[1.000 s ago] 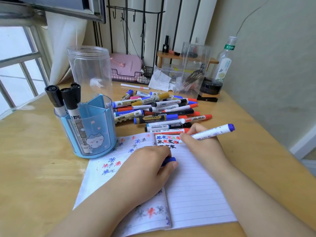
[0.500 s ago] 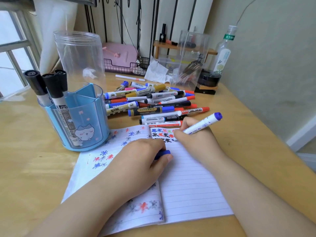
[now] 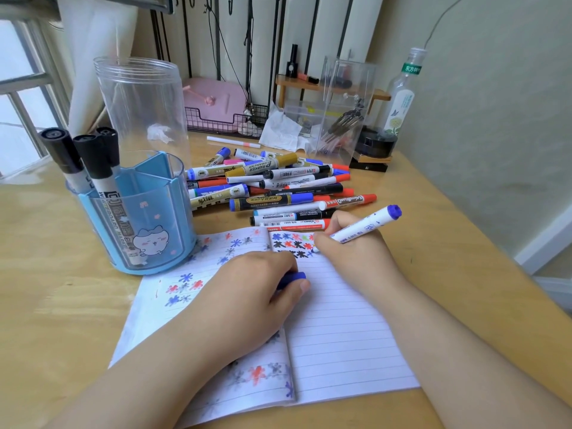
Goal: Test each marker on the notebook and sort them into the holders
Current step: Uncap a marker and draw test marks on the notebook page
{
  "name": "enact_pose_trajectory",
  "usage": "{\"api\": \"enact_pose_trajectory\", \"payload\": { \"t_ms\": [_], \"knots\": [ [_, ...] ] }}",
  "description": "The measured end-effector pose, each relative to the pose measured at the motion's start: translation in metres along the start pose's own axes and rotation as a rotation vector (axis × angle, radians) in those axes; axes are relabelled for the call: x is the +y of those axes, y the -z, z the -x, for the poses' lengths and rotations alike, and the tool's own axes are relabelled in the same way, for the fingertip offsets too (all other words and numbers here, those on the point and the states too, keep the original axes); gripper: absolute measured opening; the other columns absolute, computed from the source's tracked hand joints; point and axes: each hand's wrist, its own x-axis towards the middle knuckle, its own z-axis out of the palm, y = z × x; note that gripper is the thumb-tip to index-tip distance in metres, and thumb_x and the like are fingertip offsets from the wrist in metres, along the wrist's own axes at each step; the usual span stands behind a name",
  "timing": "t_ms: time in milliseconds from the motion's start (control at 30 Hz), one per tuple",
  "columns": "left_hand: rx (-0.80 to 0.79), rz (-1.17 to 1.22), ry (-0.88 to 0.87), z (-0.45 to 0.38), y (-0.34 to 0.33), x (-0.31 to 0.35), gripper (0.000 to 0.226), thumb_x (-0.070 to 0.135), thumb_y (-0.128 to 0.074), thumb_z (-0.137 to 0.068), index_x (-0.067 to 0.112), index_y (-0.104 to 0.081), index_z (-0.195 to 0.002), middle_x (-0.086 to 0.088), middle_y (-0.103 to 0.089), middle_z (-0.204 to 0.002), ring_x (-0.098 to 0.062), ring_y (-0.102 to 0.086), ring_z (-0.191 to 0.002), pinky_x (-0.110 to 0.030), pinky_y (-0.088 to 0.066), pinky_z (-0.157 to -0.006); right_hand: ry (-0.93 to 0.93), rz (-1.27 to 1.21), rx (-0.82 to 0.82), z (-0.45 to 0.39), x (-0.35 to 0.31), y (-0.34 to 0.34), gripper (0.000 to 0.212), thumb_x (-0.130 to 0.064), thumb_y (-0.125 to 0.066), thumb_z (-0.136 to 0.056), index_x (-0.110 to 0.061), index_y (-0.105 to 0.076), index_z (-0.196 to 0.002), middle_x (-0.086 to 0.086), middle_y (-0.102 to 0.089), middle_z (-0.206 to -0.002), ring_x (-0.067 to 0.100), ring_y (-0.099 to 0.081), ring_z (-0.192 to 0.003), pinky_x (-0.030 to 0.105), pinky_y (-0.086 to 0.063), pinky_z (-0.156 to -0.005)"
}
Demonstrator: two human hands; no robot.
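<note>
Fingers, right hand (image 3: 349,249): curled round a white marker with a blue end (image 3: 365,226), tip down on the open notebook (image 3: 340,329) just beside the black, red and blue test marks at the top of the right page; the blue end points up and to the right.
Fingers, left hand (image 3: 257,292): curled over a blue cap (image 3: 292,278), the hand resting on the notebook across its fold.
Blue holder (image 3: 139,224): stands at the notebook's upper left corner, with three black-capped markers (image 3: 89,159) upright in its left compartment.
Clear jar (image 3: 142,103): upright just behind the blue holder; a bit of crumpled white shows through it, and I cannot tell whether that lies inside.
Marker pile (image 3: 272,187): loose on the wooden table (image 3: 46,289), just beyond the notebook's top edge.
Change: since half a second ago both hands keep the same hold and the marker's tip stays at the same marks; the camera's aim has shifted slightly.
Hidden: the marker's tip lies behind the right hand's fingers, so contact with the paper is not plain; most of the cap sits under the left hand.
Cut off: both forearms leave the lower edge.
Hard to make out: print on the piled markers is mostly blurred.
</note>
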Motion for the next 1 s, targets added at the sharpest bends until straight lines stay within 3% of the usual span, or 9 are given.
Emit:
{"api": "enact_pose_trajectory", "payload": {
  "t_ms": [400,567,667,800,933,1000],
  "knots": [
    [-0.004,0.0,0.007,0.0,0.0,0.0,0.026,0.043,-0.041,-0.092,0.02,-0.053,-0.088,0.007,-0.056,-0.08,-0.011,-0.048,-0.076,-0.03,-0.039,-0.069,0.01,0.026,-0.016,0.001,-0.002,0.0,0.032,-0.009,-0.062,-0.078,-0.016,-0.037,-0.061,-0.006,-0.03,-0.048,0.008,-0.023,-0.039,0.016,-0.02,-0.034],
    [-0.021,0.036,0.029,-0.001,0.001,-0.002,0.019,0.042,-0.045,-0.091,0.025,-0.051,-0.089,0.012,-0.053,-0.074,-0.006,-0.046,-0.069,-0.022,-0.036,-0.061,0.049,0.007,0.04,0.004,-0.001,0.002,0.032,-0.009,-0.062,-0.08,-0.015,-0.037,-0.061,-0.009,-0.03,-0.045,0.008,-0.025,-0.04,0.015,-0.021,-0.035],
    [0.018,0.148,0.095,-0.001,0.004,-0.002,0.011,0.04,-0.049,-0.09,0.029,-0.052,-0.09,0.01,-0.053,-0.064,-0.005,-0.048,-0.064,-0.019,-0.034,-0.055,0.096,-0.177,0.056,0.007,-0.006,0.008,0.03,-0.015,-0.067,-0.084,-0.015,-0.044,-0.064,-0.013,-0.034,-0.043,0.004,-0.028,-0.041,0.014,-0.023,-0.039],
    [0.112,0.351,0.164,-0.003,0.005,-0.004,0.013,0.04,-0.046,-0.09,0.029,-0.051,-0.085,0.007,-0.056,-0.065,-0.009,-0.049,-0.06,-0.02,-0.038,-0.058,0.128,-0.62,-0.152,0.014,-0.022,0.017,0.019,-0.018,-0.067,-0.077,-0.016,-0.05,-0.07,-0.009,-0.035,-0.044,0.007,-0.022,-0.04,0.016,-0.021,-0.04],
    [0.139,0.417,0.191,-0.004,0.008,-0.004,0.019,0.041,-0.039,-0.092,0.026,-0.049,-0.086,0.014,-0.046,-0.061,-0.005,-0.041,-0.058,-0.016,-0.034,-0.056,0.064,-0.691,-0.147,0.018,-0.032,0.016,0.019,-0.027,-0.054,-0.074,-0.02,-0.062,-0.058,0.0,-0.032,-0.041,0.009,-0.026,-0.039,0.018,-0.021,-0.04],
    [0.14,0.44,0.182,-0.004,0.009,-0.003,0.026,0.046,-0.034,-0.089,0.024,-0.048,-0.088,0.013,-0.045,-0.062,-0.005,-0.039,-0.059,-0.017,-0.033,-0.057,0.065,-0.703,-0.131,0.02,-0.033,0.017,0.015,-0.023,-0.052,-0.073,-0.014,-0.053,-0.061,0.003,-0.03,-0.042,0.01,-0.025,-0.038,0.018,-0.02,-0.039]
  ]
}}
